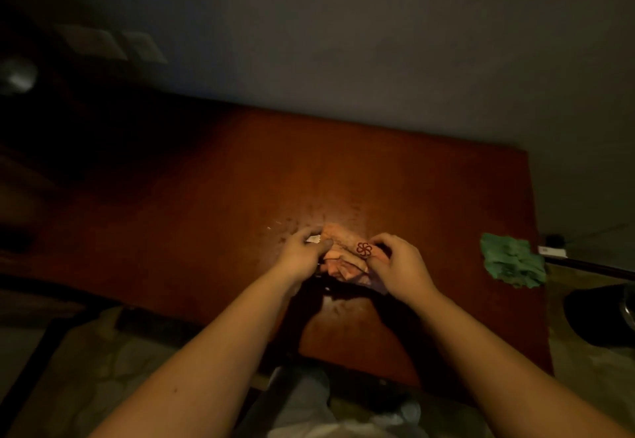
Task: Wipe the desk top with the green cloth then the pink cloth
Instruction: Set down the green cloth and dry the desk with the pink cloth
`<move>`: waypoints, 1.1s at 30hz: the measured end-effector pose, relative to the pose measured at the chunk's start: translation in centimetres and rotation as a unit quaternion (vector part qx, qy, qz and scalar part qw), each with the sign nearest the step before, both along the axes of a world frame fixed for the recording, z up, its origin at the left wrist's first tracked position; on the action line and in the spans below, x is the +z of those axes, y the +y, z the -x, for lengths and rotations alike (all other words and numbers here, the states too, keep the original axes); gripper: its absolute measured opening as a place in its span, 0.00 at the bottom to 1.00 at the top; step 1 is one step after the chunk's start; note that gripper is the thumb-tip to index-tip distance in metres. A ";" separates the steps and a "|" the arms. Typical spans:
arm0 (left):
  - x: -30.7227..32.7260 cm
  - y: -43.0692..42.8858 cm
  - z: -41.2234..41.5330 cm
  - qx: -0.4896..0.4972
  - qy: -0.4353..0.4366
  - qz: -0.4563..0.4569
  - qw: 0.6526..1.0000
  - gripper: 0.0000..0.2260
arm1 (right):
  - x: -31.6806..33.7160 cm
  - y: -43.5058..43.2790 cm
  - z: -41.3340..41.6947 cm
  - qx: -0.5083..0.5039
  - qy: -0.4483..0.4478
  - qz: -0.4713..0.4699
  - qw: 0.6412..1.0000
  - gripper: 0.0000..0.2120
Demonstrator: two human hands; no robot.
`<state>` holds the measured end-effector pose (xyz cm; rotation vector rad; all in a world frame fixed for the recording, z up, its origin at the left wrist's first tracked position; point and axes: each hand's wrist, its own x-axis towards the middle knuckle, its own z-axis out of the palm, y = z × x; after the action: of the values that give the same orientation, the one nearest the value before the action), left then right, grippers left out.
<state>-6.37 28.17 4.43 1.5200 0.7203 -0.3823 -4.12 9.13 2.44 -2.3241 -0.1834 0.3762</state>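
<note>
A bunched pink cloth (343, 255) with a small dark flower mark lies near the middle of the brown wooden desk top (395, 190). My left hand (304, 253) grips its left side with curled fingers. My right hand (398, 265) pinches its right side, close to the flower mark. A crumpled green cloth (512, 260) lies apart at the desk's right edge, touched by neither hand. Small droplets or specks dot the desk surface just beyond the pink cloth.
A grey wall (378, 42) runs along the desk's far edge. Right of the desk are a small black-and-white object (553, 247), a dark rod and a dark rounded shape (598, 317). The left part of the scene is very dark. Pale floor shows below the desk.
</note>
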 end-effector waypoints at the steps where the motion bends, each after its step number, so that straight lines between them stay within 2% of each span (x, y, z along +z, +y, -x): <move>1: 0.5 1.4 -0.3 0.015 -0.006 0.007 1.000 0.12 | 0.5 1.6 -0.5 0.005 -0.004 0.000 1.000 0.11; 9: 4.1 9.8 -0.6 0.091 -0.027 0.009 0.995 0.13 | 3.5 10.6 -2.2 0.047 -0.007 -0.057 0.997 0.08; 16: 6.7 11.9 1.3 0.151 -0.055 -0.036 0.986 0.12 | 4.2 14.3 -1.6 0.074 0.073 -0.203 0.974 0.07; 21: 7.4 13.2 1.7 0.184 -0.072 -0.036 0.980 0.12 | 4.6 16.3 -0.2 0.054 0.113 -0.249 0.960 0.07; 26: 8.2 15.3 1.2 0.203 -0.091 -0.023 0.975 0.14 | 5.3 18.3 -1.0 0.087 0.114 -0.226 0.964 0.08; 33: 7.9 22.4 -1.3 0.218 -0.099 -0.017 0.971 0.12 | 5.6 24.4 -3.9 0.082 0.041 -0.181 0.979 0.08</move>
<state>-5.08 50.62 12.29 1.3601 0.8785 0.1122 -0.22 33.51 8.00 -1.9364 -0.3736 0.4768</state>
